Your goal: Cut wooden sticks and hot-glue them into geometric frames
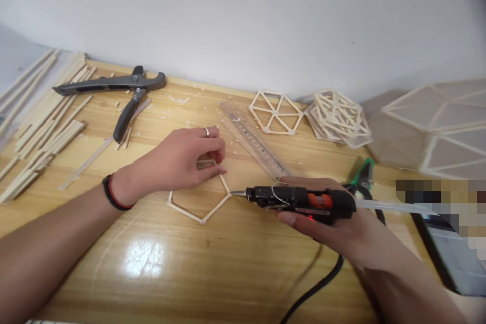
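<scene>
A hexagonal frame of thin wooden sticks point(186, 212) lies flat on the table. Over its upper part is my left hand point(190, 154), fingers curled and thumb against the frame near the top corner; the hand hides the upper left side. My right hand point(341, 238) is wrapped round a black glue gun point(279, 196) with an orange part and a small red light. The gun's metal nozzle points left, at the frame's right corner, and seems to touch it. A clear glue stick point(395, 206) sticks out of the gun's back.
Cutting pliers point(132, 81) and loose wooden sticks point(49, 126) lie at left. Behind are a clear ruler point(256, 136), a spoked hexagon point(275, 112) and stacked frames point(337, 116). A large panelled structure point(427, 152), green-handled tool point(366, 172), phone point(451, 253) and black cable point(319, 286) occupy the right.
</scene>
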### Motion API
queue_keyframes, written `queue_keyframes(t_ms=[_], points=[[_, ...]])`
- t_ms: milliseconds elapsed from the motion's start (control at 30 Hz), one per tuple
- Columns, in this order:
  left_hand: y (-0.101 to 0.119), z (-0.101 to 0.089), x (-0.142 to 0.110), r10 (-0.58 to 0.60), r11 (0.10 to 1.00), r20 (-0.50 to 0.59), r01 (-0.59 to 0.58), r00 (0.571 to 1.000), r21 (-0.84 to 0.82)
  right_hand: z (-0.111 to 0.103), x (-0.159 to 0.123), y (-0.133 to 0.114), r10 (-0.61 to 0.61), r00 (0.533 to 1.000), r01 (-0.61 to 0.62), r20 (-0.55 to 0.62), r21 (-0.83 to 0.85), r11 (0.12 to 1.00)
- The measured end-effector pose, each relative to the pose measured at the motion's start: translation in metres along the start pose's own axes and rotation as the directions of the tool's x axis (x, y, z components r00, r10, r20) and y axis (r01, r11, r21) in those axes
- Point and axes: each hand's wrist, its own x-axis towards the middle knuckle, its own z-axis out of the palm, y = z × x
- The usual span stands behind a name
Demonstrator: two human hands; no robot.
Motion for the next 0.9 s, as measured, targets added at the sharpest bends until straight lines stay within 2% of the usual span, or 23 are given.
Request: queue_keyframes(t_ms=[100, 267, 433, 767, 900], points=[[0.000, 0.000, 0.000, -0.009, 1.000, 0.002, 0.009, 1.000, -0.021, 0.004, 0.001, -0.002, 0.029, 0.999, -0.029, -0.045, 0.002, 1.000], [0.000, -0.002, 0.000, -0.001, 1.000, 0.027, 0.002, 1.000, -0.023, 0.007, 0.005, -0.005, -0.069, 0.997, 0.070, 0.021, -0.029, 0.997], [0.000, -0.004, 0.000, 0.014, 1.000, 0.054, -0.015, 0.998, 0.008, 0.008, 0.007, -0.004, -0.145, 0.989, 0.147, 0.035, -0.071, 0.987], [-0.001, -0.001, 0.001, 0.016, 0.997, 0.039, -0.019, 0.999, 0.077, 0.006, 0.009, -0.008, -0.195, 0.979, 0.200, 0.061, -0.090, 0.976], [0.000, -0.001, 0.000, 0.015, 0.996, 0.039, -0.019, 0.999, 0.085, 0.005, 0.011, -0.014, -0.192, 0.975, 0.201, 0.109, -0.081, 0.976]])
